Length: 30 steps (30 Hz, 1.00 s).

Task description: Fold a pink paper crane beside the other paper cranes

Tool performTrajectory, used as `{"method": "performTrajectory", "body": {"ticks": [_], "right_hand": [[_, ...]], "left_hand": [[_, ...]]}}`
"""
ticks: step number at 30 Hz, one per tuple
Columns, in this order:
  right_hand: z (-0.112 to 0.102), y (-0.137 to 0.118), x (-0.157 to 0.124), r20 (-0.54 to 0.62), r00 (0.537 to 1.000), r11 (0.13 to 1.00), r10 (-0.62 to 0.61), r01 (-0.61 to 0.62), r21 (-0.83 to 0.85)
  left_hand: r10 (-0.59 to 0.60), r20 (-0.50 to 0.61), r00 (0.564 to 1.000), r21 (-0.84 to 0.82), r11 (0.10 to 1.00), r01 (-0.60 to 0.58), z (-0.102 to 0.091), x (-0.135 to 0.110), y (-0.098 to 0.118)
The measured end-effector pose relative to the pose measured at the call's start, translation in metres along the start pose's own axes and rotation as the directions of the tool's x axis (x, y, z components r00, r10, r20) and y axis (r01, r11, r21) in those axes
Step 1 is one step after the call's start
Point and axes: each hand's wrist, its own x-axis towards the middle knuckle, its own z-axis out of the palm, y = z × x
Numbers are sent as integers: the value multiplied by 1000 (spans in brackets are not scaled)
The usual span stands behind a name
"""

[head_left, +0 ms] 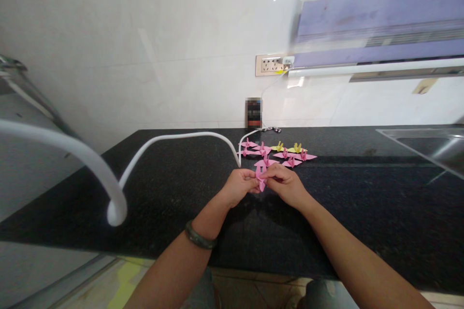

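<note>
Between my two hands I hold a pink folded paper piece (261,176), partly shaped like a crane, just above the black countertop (174,193). My left hand (239,186) pinches its left side, thumb and fingers together. On the other side my right hand (284,184) pinches it with thumb and index finger. Right behind the hands sit several folded pink paper cranes (303,155) and two yellow paper cranes (297,147), wings spread. The nearest pink crane (267,161) is close to the held paper. My fingers cover some of its folds.
A white cable-like tube (188,135) arches across the left of the counter. Against the wall leans a phone (253,113), its screen blurred, with a cord up to a wall socket (271,65). A metal sink (427,147) is set in at right.
</note>
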Motion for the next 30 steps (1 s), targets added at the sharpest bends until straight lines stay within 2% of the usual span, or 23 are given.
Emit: {"method": "performTrajectory", "body": {"ticks": [7, 14, 18, 20, 23, 30], "right_hand": [[3, 1, -2, 13, 999, 997, 43, -44, 58], [6, 0, -1, -24, 998, 996, 58, -56, 75], [5, -2, -1, -11, 995, 993, 95, -94, 65], [5, -2, -1, 17, 984, 974, 176, -177, 144], [7, 0, -1, 0, 959, 925, 282, -271, 267], [9, 6, -1, 69, 953, 946, 294, -301, 123]], "left_hand": [[-69, 76, 995, -82, 994, 75, 0, -2, 5], [-51, 101, 994, -116, 991, 63, 5, -5, 8], [-46, 87, 995, -32, 998, 49, 6, -6, 9], [-31, 81, 996, -17, 999, 33, 7, -6, 9], [-12, 71, 997, 3, 1000, 12, 7, -4, 7], [49, -18, 999, 190, 981, -45, 7, 3, -3]]}}
